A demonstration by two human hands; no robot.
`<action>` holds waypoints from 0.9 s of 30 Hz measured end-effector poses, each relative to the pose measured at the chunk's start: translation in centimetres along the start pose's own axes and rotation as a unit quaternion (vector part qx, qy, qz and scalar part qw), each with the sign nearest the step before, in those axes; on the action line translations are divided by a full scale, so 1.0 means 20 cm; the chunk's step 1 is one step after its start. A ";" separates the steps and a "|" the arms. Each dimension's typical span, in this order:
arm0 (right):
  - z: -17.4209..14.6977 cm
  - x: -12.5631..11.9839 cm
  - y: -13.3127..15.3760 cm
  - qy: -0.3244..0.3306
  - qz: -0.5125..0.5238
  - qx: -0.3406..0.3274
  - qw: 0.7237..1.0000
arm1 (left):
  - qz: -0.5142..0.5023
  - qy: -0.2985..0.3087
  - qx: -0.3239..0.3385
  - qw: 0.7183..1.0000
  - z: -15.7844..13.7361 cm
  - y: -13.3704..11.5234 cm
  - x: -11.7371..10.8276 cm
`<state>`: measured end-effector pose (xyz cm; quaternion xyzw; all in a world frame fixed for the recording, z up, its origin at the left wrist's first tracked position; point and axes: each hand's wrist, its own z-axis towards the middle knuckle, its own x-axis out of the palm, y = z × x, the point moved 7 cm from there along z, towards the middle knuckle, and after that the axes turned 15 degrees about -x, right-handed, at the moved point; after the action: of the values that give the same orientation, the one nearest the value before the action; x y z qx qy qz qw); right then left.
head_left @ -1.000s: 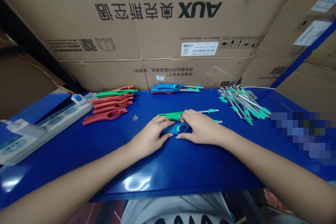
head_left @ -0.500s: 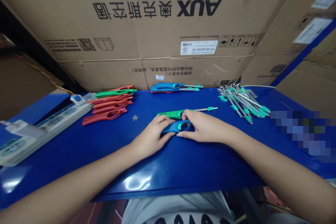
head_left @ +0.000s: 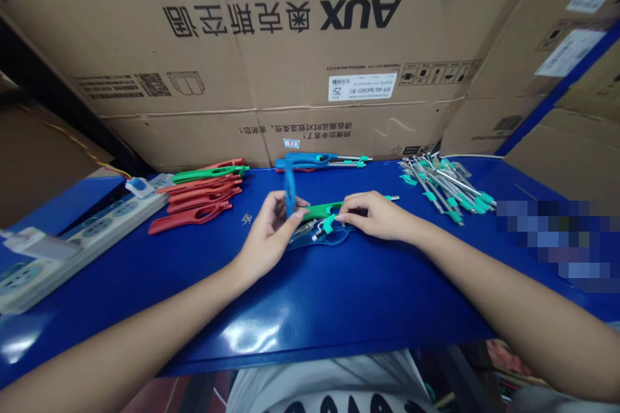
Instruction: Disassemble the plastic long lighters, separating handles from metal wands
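My left hand point(head_left: 269, 227) holds a blue plastic shell half point(head_left: 289, 188) upright, lifted off the blue table point(head_left: 310, 297). Under it lies the other blue half point(head_left: 323, 239) with its metal tube and teal trigger point(head_left: 328, 224) exposed. My right hand point(head_left: 376, 214) rests on that open lighter body, fingertips at the teal trigger. A green lighter point(head_left: 323, 209) with a metal nozzle lies just behind both hands.
Red and green shell halves point(head_left: 198, 197) are stacked at the back left, beside a white power strip point(head_left: 72, 239). Blue lighters point(head_left: 314, 160) lie against the cardboard boxes point(head_left: 290, 51). A pile of metal tubes with teal tips point(head_left: 445, 188) sits back right. Small screws point(head_left: 247, 218) lie loose.
The closed blue lighter has come apart: my left hand lifted one blue half up and to the left, while my right hand stayed on the lower half.
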<state>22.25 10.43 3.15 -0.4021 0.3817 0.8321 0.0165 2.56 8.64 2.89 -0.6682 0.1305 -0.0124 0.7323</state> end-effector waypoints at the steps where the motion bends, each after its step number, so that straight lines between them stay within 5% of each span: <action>1: 0.00 0.00 0.01 0.002 -0.009 -0.003 1.000 | -0.017 -0.023 -0.002 1.000 0.00 -0.01 -0.03; 4: 0.00 -0.02 0.02 0.003 -0.021 -0.009 1.000 | 0.075 -0.053 0.007 0.996 0.00 -0.05 -0.07; 8: 0.01 -0.05 0.06 0.005 -0.015 -0.031 0.999 | 0.295 0.008 0.068 0.953 -0.02 -0.05 0.00; 14: 0.01 -0.09 0.13 0.006 -0.034 -0.069 0.997 | 0.351 0.059 0.089 0.930 -0.03 -0.03 0.06; 21: 0.00 -0.24 0.08 -0.027 -0.050 -0.044 0.997 | 0.552 -0.030 0.076 0.830 0.01 -0.18 -0.11; 23: 0.00 -0.29 0.06 -0.073 -0.025 -0.022 0.997 | 0.522 -0.055 0.073 0.848 0.04 -0.20 -0.18; 27: 0.00 -0.23 0.09 -0.091 0.135 0.010 0.987 | 0.276 -0.011 0.023 0.961 0.05 -0.19 -0.15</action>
<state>24.71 10.51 7.38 -0.2691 0.4382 0.8557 -0.0574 0.41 9.70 7.22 -0.5891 0.3015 0.1949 0.7240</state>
